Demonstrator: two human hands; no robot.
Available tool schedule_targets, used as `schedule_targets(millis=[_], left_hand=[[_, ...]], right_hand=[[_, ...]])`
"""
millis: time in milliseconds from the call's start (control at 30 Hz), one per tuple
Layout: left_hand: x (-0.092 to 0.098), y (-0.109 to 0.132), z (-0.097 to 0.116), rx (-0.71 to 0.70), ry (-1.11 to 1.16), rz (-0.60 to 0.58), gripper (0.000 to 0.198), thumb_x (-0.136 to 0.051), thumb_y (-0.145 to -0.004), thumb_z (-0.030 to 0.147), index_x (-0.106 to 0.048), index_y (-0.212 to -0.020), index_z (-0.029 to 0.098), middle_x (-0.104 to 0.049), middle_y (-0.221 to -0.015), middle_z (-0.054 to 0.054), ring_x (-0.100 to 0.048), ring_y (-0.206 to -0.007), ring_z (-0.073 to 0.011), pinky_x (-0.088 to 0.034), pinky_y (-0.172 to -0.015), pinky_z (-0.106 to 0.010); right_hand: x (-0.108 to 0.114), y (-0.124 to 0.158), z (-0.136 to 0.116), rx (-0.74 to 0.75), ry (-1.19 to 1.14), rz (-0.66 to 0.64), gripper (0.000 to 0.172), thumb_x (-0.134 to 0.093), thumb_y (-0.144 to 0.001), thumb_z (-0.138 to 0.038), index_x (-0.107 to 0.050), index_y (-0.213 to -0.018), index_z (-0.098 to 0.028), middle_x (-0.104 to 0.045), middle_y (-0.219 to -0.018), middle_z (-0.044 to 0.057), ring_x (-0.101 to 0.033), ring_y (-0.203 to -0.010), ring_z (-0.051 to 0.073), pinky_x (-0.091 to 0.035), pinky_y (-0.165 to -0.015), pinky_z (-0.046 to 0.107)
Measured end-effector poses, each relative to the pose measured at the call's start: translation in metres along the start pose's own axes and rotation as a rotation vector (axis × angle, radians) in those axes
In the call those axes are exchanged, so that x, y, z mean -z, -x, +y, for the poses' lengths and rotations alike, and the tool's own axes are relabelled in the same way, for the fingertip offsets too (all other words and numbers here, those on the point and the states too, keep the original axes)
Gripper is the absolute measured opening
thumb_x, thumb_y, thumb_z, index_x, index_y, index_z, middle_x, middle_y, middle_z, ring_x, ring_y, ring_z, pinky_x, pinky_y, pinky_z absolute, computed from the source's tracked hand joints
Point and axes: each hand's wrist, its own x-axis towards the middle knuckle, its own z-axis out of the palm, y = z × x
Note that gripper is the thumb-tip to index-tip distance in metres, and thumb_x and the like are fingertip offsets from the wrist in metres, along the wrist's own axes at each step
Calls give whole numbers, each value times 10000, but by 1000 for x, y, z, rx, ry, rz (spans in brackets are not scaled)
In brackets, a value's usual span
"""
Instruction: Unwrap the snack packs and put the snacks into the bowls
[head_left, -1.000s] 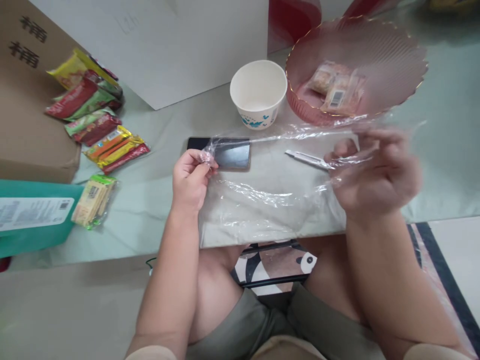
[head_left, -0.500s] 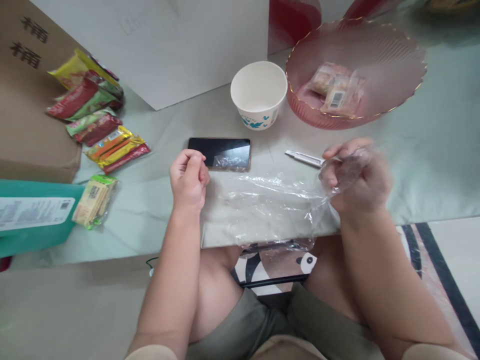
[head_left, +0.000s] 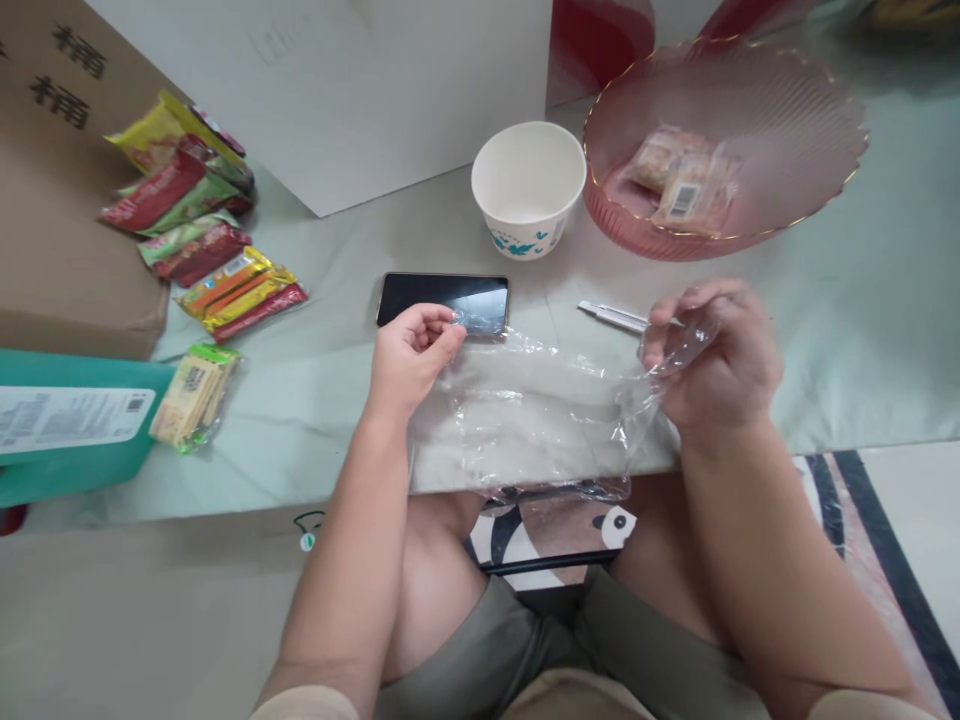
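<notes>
A clear, crinkled plastic bag [head_left: 540,410] stretches between my hands and droops over the table's front edge. My left hand [head_left: 411,358] pinches its left end between thumb and fingertips, just in front of a dark smartphone [head_left: 427,292]. At the other end, my right hand [head_left: 724,360] is curled round the bag, with some film looped over the fingers. A white utility knife [head_left: 611,317] lies beside my right fingers, its rear end hidden behind them.
Behind the phone stands a white paper cup [head_left: 525,205], close to a pink ribbed bowl [head_left: 615,215] containing wrapped snacks [head_left: 679,195]. Several snack packets [head_left: 202,250] lie at left by a cardboard box [head_left: 67,240] and a green package [head_left: 105,460]. A white box [head_left: 360,100] stands behind.
My left hand has moved right, from a closed fist beside the phone to a pinch on the bag's left end. My right hand stays nearly in place, still holding the bag.
</notes>
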Motion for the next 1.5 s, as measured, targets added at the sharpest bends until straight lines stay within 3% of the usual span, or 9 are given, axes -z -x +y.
schedule_targets(millis=[167, 300, 400, 600, 733, 967, 1100, 1233, 1500], left_hand=[[1, -1, -4, -98, -55, 59, 133, -817, -761, 287, -721, -771, 197, -617, -628, 24, -524, -530, -81, -421, -502, -194], [3, -3, -2, -174, 226, 222, 212, -800, -829, 384, -648, -839, 237, -656, -734, 24, -616, -617, -95, -482, -553, -196], [2, -4, 1, -167, 328, 283, 295, -821, -820, 423, -586, -875, 253, -689, -815, 30, -651, -656, -93, -503, -570, -188], [1, -4, 5, -183, 396, 344, 393, -809, -805, 532, -534, -936, 283, -731, -889, 31, -692, -695, -112, -544, -617, -205], [6, -3, 3, -171, 456, 195, 411, -859, -746, 476, -552, -940, 283, -756, -968, 21, -739, -837, -147, -592, -716, -246], [9, 3, -12, -135, 168, -281, 585, -898, -703, 367, -567, -1172, 249, -754, -1125, -81, -731, -1073, -210, -589, -875, -300], [3, 4, -12, -115, 55, -173, 474, -859, -705, 266, -609, -1106, 233, -757, -1079, -61, -732, -1018, -188, -585, -843, -290], [2, -1, -6, -136, 78, 70, 205, -830, -697, 234, -651, -785, 187, -710, -801, -15, -682, -741, -133, -540, -677, -240], [12, -7, 3, -184, 523, 176, 328, -926, -618, 258, -624, -742, 222, -654, -744, 31, -597, -614, -82, -500, -590, -206]], right_hand=[[-1, 0, 3, 10, 11, 4, 135, -652, -799, -332, -549, -740, -268, -600, -674, -25, -513, -455, 102, -254, -390, 242], [0, -6, 7, 28, -5, 219, 89, -627, -798, -323, -562, -794, -262, -583, -720, -5, -570, -568, 112, -153, -385, 220], [5, -11, 11, 73, -58, 315, 104, -616, -811, -360, -604, -851, -265, -599, -814, 20, -629, -728, 131, -237, -403, 203], [13, -9, 17, -148, 145, -99, 273, -805, -684, -394, -713, -891, -243, -649, -725, -15, -564, -571, 112, -370, -476, 231], [14, -7, 23, 163, 329, -70, 103, -791, -769, -254, -702, -725, -224, -643, -747, -19, -558, -623, 94, -408, -545, 232], [18, -12, 21, 546, 22, 47, 189, -825, -821, -301, -664, -739, -247, -605, -943, -15, -561, -592, 64, -465, -520, 239], [18, -8, 14, 433, -1, 13, 149, -817, -822, -309, -692, -899, -330, -618, -969, -27, -577, -597, 88, -492, -538, 271], [18, -5, 15, 164, 50, -128, 581, -907, -696, -419, -628, -1205, -400, -688, -1031, -23, -644, -695, 135, -543, -609, 295], [23, 0, 6, -182, 276, -491, 335, -898, -715, -426, -715, -941, -261, -782, -1004, 49, -757, -962, 218, -632, -809, 346]])
